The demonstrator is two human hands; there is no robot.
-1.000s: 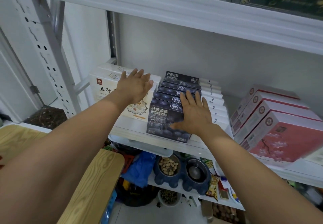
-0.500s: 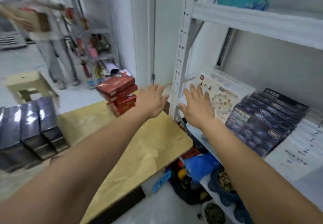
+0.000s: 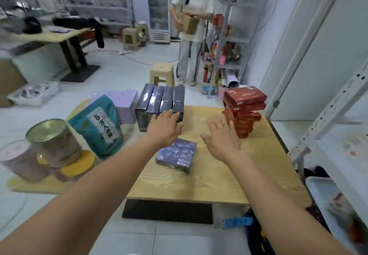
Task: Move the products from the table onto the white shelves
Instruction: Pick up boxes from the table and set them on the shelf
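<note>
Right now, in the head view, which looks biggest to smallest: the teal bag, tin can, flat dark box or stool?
1. Teal bag and tin can: alike, not ranked.
2. Flat dark box.
3. Stool, but it stands farther off, so real size is unsure.

Single head view, high, angled forward-down over wooden table (image 3: 209,183), close; room behind.
</note>
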